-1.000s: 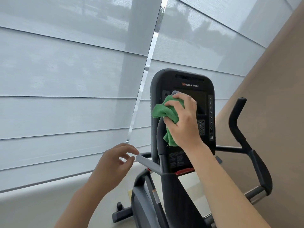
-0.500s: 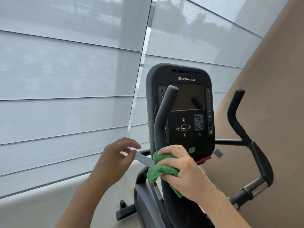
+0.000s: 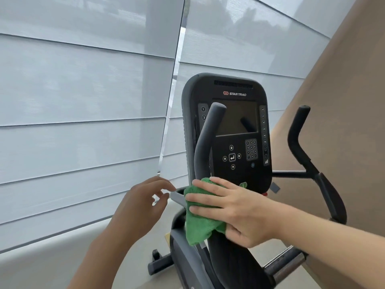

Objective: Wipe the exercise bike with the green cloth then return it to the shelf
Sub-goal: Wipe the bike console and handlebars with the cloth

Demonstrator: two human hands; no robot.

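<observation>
Green cloth (image 3: 199,217), bunched, lies wrapped against the lower stem of the near handlebar (image 3: 205,142) of the exercise bike (image 3: 227,130), directly below the console (image 3: 229,122). The right hand (image 3: 235,211) presses it there: the fingers lie nearly straight and slightly spread across the top of the cloth, while the thumb curls under its lower edge, so the cloth is held between thumb and fingers against the bar. A loose corner of the cloth hangs down beneath the hand, alongside the stem.

To the left of the console's lower edge the left hand (image 3: 143,203) hovers with fingers loosely bent and apart, holding nothing; its fingertips sit just beside a grey crossbar (image 3: 177,198) that projects from the bike frame, though contact cannot be confirmed.

Console detail: dark screen at centre, arrow keys and a numeric keypad below it, a brand label above it, and numbered buttons down both side strips. The far handlebar (image 3: 302,142), black and angled, stands to the right of the console, against a tan wall (image 3: 343,101). Pale grey roller blinds (image 3: 83,101) fill the background behind and to the left of the console.
</observation>
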